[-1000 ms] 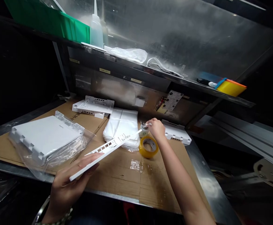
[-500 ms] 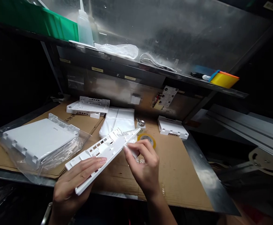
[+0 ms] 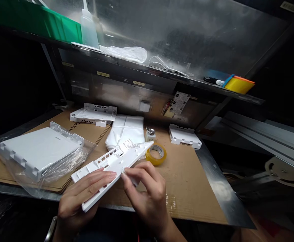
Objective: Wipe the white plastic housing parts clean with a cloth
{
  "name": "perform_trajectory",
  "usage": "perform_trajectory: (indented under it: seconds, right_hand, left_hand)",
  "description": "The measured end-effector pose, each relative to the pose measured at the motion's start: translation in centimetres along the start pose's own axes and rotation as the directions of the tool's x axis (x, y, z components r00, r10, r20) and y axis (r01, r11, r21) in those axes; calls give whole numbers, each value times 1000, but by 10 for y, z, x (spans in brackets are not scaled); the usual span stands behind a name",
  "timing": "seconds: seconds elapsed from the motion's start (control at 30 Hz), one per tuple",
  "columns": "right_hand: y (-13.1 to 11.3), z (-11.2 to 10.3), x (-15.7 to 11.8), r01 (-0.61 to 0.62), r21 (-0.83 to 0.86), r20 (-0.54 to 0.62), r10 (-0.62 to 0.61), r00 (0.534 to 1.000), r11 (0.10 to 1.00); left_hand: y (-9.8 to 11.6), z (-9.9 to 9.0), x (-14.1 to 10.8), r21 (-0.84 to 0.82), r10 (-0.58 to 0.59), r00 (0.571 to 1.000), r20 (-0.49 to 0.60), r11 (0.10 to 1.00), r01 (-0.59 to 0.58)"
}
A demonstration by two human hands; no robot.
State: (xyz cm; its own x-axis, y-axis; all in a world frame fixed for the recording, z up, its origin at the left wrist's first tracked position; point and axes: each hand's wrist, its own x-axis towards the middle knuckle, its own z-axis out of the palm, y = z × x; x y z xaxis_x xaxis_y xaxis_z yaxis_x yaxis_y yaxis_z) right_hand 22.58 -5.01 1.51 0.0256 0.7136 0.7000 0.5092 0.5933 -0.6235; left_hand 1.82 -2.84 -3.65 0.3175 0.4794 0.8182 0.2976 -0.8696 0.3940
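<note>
My left hand (image 3: 82, 191) grips the lower left end of a white plastic housing cover (image 3: 121, 163), with its fingers across the inner side. The cover is tilted above the table, showing its slots, clips and long near edge. At that edge my right hand (image 3: 147, 191) is closed in a pinch, its thumb and index finger touching the rim. A small pale piece (image 3: 136, 182), perhaps cloth, shows under the right fingers; most of it is hidden. Just beyond the cover's tip lies a roll of yellow tape (image 3: 164, 156).
Cardboard (image 3: 192, 188) covers the table. A white device (image 3: 43, 148) sits on clear plastic at left. More white housings (image 3: 96, 114) (image 3: 184, 137) stand behind, near white bags (image 3: 126, 129) and a metal-topped bottle (image 3: 150, 133). A shelf (image 3: 126, 65) overhangs the back.
My right hand has slid down and left along the cover's near edge, towards my left hand. The tape roll is now more exposed. The cover stays almost in place.
</note>
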Motion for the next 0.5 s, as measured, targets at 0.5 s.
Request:
perform_trajectory:
  seconds: [0.5]
  right_hand:
    - [15,-41,-7,-377,221,76,370,926,899]
  left_hand:
    - [-8,0,14,-244,-212,975,69,944,223]
